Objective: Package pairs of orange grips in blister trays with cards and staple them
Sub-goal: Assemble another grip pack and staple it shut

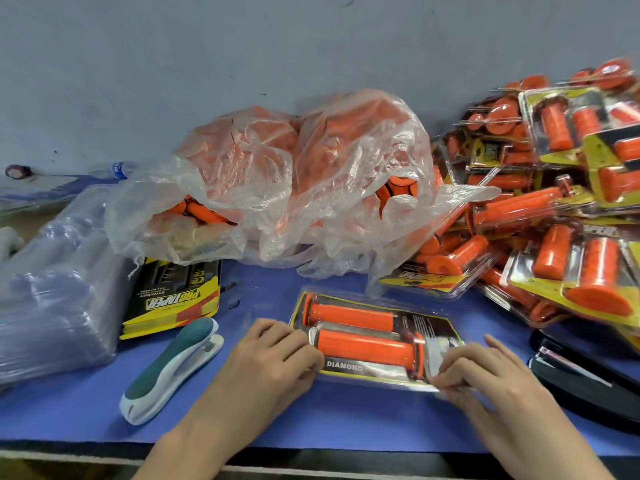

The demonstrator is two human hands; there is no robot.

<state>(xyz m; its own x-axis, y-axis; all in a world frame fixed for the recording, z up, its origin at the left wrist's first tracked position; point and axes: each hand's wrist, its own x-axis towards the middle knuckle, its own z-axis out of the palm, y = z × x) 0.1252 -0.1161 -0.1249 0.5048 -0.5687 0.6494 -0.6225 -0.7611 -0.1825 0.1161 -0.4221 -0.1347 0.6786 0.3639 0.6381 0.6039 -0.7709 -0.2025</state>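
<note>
Blister tray: one clear blister tray (pixel 374 384) lies flat on the blue desk (pixel 329 420), near the front edge, between the two hands.
Orange grips: two in the tray, side by side lengthwise, the far grip (pixel 349 315) and the near grip (pixel 367 348), with flanged ends at opposite sides.
Card: one black-and-yellow card (pixel 429 323) sits in the tray under the grips; "DIAMOND" is printed along its near edge.
Left hand: the left hand (pixel 273 355) is at the tray's left end, its fingers (pixel 304 355) curled and closed on that edge, just beside the near grip's plain end.
Right hand: the right hand (pixel 485 372) is at the tray's near right corner, its fingers (pixel 450 375) bent and pinching the clear rim, touching the tray beside the near grip's flange; this hand is slightly blurred.
Staplers: two, neither touched; a teal-and-white stapler (pixel 173 368) lies left of the left hand, and a black stapler (pixel 581 379) lies right of the right hand.
Spare cards: one stack of cards (pixel 173 299) behind the teal-and-white stapler.
Empty trays: one stack of clear trays (pixel 52 306) at far left; number cannot be counted.
Loose grips: one crumpled plastic bag (pixel 311 185) behind the tray, holding many.
Finished packs: a pile of packs (pixel 554 202) at right, too jumbled to count.
</note>
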